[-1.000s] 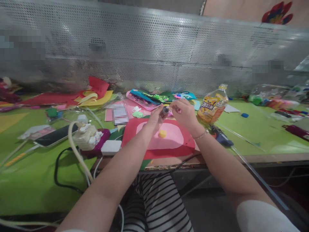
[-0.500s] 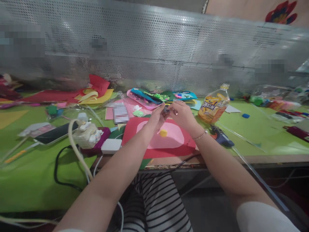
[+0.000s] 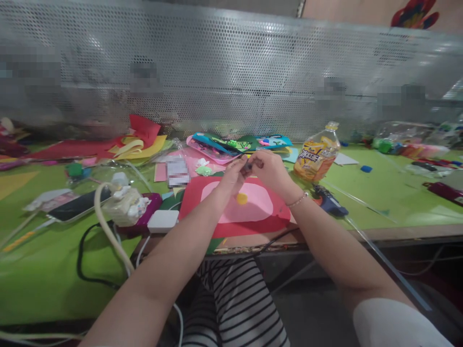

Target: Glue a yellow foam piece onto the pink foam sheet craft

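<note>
My left hand [image 3: 233, 174] and my right hand [image 3: 269, 169] meet above a red foam sheet [image 3: 191, 195] with a pink oval [image 3: 256, 205] and a small yellow piece [image 3: 241, 198] on it. Both hands pinch one small dark object [image 3: 249, 165] between their fingertips; it is too small to name. A bracelet sits on my right wrist.
An orange drink bottle [image 3: 316, 154] lies tilted right of my hands, with a blue glue gun [image 3: 329, 203] in front of it. Coloured foam cut-outs [image 3: 231, 143] lie behind. A phone [image 3: 77, 205], white charger [image 3: 162, 220] and cables lie at left. A perforated metal screen [image 3: 231, 77] bounds the green table [image 3: 50, 270].
My hands have drawn closer together around the small object; the pink bit seen in my right fingers before is hidden now. The view has shifted slightly.
</note>
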The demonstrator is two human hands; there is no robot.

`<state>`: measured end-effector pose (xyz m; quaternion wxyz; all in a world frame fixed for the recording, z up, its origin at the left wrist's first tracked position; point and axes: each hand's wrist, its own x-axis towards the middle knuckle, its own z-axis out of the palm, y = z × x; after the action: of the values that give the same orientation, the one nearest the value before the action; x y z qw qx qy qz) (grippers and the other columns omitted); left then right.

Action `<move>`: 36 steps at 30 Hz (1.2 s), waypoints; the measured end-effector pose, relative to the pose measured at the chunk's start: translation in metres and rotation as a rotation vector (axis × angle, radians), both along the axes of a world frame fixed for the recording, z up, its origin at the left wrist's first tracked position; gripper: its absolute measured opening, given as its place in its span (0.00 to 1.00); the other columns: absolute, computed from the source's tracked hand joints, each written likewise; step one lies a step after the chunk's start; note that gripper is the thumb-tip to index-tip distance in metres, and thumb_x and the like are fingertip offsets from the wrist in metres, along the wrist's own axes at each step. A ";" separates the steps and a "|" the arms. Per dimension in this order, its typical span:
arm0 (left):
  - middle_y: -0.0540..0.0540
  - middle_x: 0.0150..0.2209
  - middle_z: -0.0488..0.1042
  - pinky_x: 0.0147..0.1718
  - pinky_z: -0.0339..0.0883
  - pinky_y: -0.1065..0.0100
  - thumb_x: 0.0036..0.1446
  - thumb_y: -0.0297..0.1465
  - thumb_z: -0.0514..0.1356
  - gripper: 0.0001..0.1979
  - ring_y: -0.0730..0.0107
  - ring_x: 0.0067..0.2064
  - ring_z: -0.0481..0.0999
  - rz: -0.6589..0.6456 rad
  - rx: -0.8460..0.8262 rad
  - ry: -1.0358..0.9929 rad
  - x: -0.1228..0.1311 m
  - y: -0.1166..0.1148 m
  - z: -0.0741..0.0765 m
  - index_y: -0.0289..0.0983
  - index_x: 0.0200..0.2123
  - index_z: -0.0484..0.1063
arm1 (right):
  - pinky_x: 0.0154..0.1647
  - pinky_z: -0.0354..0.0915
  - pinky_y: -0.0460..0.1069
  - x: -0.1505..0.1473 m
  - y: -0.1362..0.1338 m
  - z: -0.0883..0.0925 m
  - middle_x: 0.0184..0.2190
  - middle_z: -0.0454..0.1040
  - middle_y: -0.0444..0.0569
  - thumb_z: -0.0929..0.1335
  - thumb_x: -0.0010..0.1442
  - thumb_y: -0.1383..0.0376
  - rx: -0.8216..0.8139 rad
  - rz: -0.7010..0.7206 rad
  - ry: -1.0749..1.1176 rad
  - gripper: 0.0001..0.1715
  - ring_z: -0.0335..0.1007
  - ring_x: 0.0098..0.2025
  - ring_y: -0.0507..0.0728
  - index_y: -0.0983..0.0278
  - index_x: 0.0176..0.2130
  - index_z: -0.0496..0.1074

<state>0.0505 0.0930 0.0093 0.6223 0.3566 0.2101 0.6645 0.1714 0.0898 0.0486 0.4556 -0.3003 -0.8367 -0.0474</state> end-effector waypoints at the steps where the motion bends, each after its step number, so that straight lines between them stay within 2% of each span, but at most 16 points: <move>1: 0.51 0.23 0.72 0.27 0.65 0.74 0.44 0.36 0.65 0.11 0.78 0.25 0.71 -0.001 -0.003 -0.002 0.000 0.000 0.000 0.34 0.26 0.70 | 0.29 0.57 0.46 0.000 0.000 0.000 0.22 0.67 0.45 0.61 0.43 0.77 -0.007 -0.002 -0.004 0.13 0.61 0.27 0.52 0.65 0.27 0.70; 13: 0.51 0.24 0.73 0.29 0.65 0.74 0.42 0.36 0.66 0.12 0.78 0.25 0.72 0.015 -0.022 -0.015 0.000 -0.001 0.001 0.35 0.26 0.70 | 0.31 0.58 0.48 0.000 0.001 -0.004 0.27 0.66 0.48 0.61 0.45 0.75 0.027 -0.054 0.030 0.09 0.61 0.31 0.54 0.64 0.28 0.65; 22: 0.52 0.23 0.72 0.28 0.65 0.73 0.40 0.36 0.67 0.13 0.78 0.25 0.71 0.046 -0.029 0.011 0.000 0.002 -0.003 0.34 0.25 0.69 | 0.30 0.57 0.48 0.001 -0.003 -0.001 0.24 0.68 0.47 0.62 0.46 0.75 -0.053 -0.099 -0.026 0.08 0.62 0.28 0.53 0.65 0.27 0.67; 27: 0.53 0.20 0.69 0.28 0.65 0.73 0.38 0.37 0.68 0.14 0.79 0.24 0.70 0.036 0.000 0.014 0.001 0.002 -0.005 0.34 0.23 0.69 | 0.30 0.57 0.48 0.000 -0.002 -0.001 0.23 0.68 0.47 0.61 0.46 0.75 -0.077 -0.073 -0.064 0.08 0.61 0.28 0.53 0.65 0.25 0.65; 36: 0.51 0.22 0.72 0.30 0.66 0.72 0.42 0.35 0.66 0.11 0.78 0.25 0.71 0.053 -0.069 -0.014 0.001 0.001 -0.002 0.34 0.24 0.69 | 0.30 0.57 0.48 0.003 0.002 0.000 0.24 0.69 0.46 0.62 0.47 0.74 -0.064 -0.067 -0.038 0.07 0.62 0.28 0.53 0.64 0.26 0.66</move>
<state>0.0512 0.0942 0.0077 0.6180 0.3245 0.2377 0.6755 0.1742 0.0916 0.0490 0.4281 -0.3418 -0.8356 -0.0414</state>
